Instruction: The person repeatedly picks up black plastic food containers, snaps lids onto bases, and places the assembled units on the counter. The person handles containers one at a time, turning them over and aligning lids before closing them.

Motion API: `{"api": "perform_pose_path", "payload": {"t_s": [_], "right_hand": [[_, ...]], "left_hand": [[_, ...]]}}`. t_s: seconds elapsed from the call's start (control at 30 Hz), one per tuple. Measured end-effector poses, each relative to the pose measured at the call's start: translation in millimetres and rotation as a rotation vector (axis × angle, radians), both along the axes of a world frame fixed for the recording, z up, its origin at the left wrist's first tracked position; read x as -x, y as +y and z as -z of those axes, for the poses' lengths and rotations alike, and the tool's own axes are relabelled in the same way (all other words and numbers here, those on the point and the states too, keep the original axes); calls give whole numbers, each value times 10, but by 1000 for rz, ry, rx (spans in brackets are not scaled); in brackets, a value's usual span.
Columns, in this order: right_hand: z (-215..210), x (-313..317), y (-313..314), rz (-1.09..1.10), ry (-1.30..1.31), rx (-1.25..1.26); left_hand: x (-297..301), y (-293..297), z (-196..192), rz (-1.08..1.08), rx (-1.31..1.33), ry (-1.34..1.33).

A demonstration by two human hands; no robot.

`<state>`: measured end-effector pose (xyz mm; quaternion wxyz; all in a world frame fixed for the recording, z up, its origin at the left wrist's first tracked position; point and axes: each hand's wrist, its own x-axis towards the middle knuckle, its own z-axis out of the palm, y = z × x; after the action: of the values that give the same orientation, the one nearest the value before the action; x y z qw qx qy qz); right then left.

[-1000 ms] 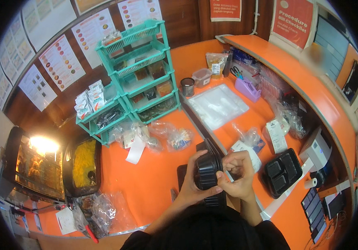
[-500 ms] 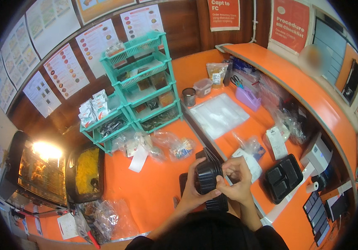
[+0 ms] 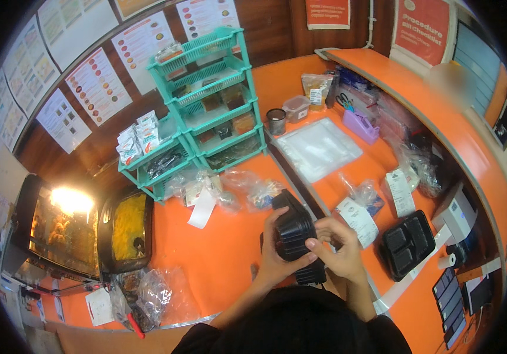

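A nested stack of black plastic food trays [image 3: 294, 230] stands on edge just in front of my body, above the counter. My left hand [image 3: 272, 262] grips it from the left, thumb along the near side and fingers round the far edge. At the right side my right hand [image 3: 343, 248] has its thumb against the rims and its bent fingers at the tray edges. More of the black stack shows below my hands. To the right, a separate black compartment tray [image 3: 408, 245] lies on the counter beside a white receipt strip.
A teal tiered basket rack [image 3: 215, 112] stands at the back, near clear plastic sheets [image 3: 318, 147]. Bagged items with receipts [image 3: 356, 221] lie right of the trays. A lit food warmer [image 3: 58, 236] and a pan of yellow food [image 3: 129, 227] are at left.
The view has tilted slightly, so the surroundings appear higher and a little to the right. My right fingers have shifted along the tray rims; both hands stay on the stack.
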<state>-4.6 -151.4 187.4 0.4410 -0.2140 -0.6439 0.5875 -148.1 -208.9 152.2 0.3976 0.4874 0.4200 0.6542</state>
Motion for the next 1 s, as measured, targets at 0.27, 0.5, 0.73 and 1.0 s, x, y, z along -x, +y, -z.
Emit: {"api": "perform_pose_path", "payload": {"t_s": [0.27,0.5,0.73,1.0], "right_hand": [[312,18,143,388,-129,-84],[468,-293,436,469,-66,20],[569,-285,280,241,-406,-155],[631,-343,77,120,-415,-459]], "left_hand": [[267,-86,86,-184,12,16],[1488,-773,1324,-490,378,-697],[2088,-1750,2737,-787,590,-694],[1785,-1373,2323,-1048,1173,778]]}}
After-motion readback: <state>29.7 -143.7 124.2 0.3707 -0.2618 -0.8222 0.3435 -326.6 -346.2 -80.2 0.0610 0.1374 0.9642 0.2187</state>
